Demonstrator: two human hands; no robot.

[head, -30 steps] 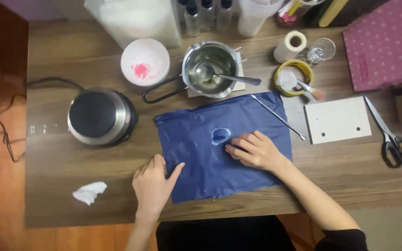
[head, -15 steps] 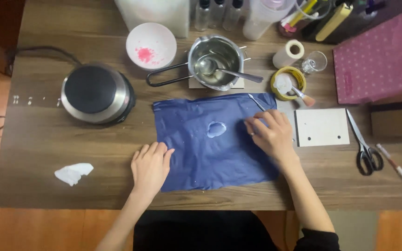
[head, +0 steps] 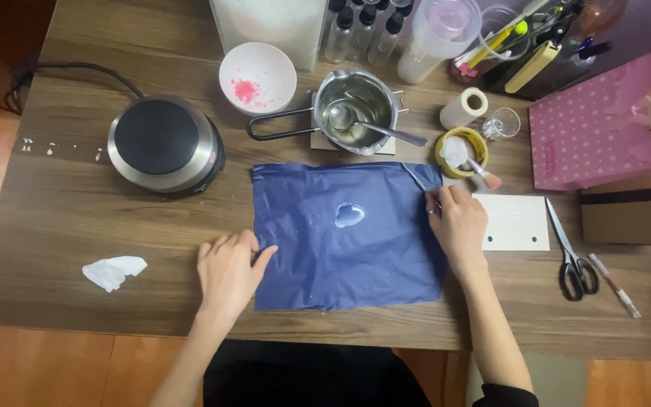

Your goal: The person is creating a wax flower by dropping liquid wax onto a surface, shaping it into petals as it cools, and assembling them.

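A dark blue sheet (head: 371, 256) lies flat on the wooden table, with a small pale cloud-shaped blob (head: 349, 215) near its middle. My left hand (head: 227, 271) rests flat at the sheet's lower left edge, fingers spread, thumb on the sheet. My right hand (head: 457, 224) sits at the sheet's right edge. Its fingertips are closed on the near end of a thin metal tool (head: 416, 178) that lies across the sheet's upper right corner.
Behind the sheet stand a steel pot with a spoon (head: 356, 111), a white bowl with pink bits (head: 258, 77) and a round hotplate (head: 163, 143). A white card (head: 518, 222), scissors (head: 570, 256), a small brush (head: 484, 175) and boxes lie to the right. Crumpled tissue (head: 114, 271) lies at the left.
My right hand has moved from beside the blob at the sheet's middle to its right edge and onto the metal tool. My left hand has stayed at the lower left edge.
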